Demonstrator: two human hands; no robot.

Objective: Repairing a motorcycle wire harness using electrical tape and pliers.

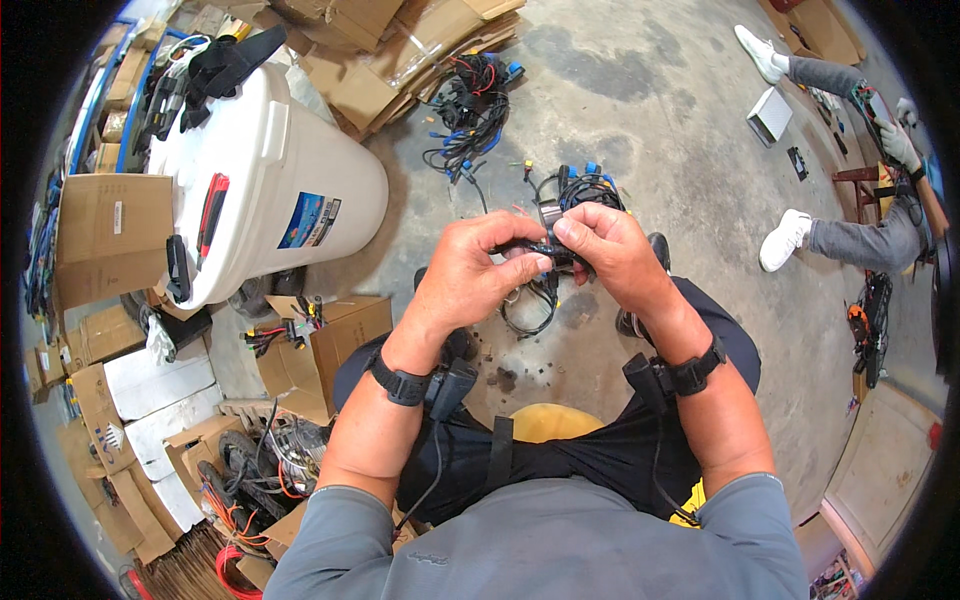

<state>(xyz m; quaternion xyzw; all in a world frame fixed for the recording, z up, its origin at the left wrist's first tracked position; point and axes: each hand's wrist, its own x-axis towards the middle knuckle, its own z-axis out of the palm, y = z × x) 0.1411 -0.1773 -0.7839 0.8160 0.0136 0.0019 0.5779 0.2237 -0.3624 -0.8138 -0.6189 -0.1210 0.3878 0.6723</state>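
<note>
My left hand and my right hand meet in front of my knees, thumbs and fingers pinched on a black cable. A small grey-brown, round-looking piece shows at my right fingertips; its kind is unclear. Fingers hide much of the cable between the hands. Just beyond, a coiled bundle of black cables with blue connectors lies on the floor. Loops of thin black cable show below my hands.
A large white bucket stands left, a red-and-black tool on its lid. Another cable heap lies ahead beside flattened cardboard. An open cardboard box is near my left knee. At right sits another person, wearing a glove.
</note>
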